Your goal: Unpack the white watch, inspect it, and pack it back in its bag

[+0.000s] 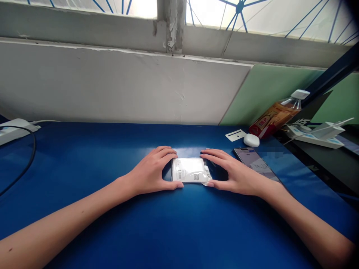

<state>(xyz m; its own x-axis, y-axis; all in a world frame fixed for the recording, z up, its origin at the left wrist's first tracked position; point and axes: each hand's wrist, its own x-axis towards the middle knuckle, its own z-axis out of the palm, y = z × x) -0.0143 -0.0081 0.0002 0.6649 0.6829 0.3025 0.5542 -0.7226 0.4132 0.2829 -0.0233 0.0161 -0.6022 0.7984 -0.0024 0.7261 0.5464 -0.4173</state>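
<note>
A small flat white package (188, 170) in clear plastic lies on the blue table, with a barcode and a square code printed on its face. My left hand (153, 168) grips its left end, thumb at the near edge and fingers at the far edge. At the other end, my right hand (228, 170) has its thumb on the loose plastic at the near corner and its fingertips at the far corner. What the package contains cannot be seen.
Right of my hands lie a smartphone (254, 160), a white earbud case (251, 140) and a white card (235, 135). Behind them leans a drink bottle (276, 117). Power strips stand at the far left (17, 129) and right (315, 136). A black cable (34, 149) curves at left. A wall (112, 86) bounds the table's back.
</note>
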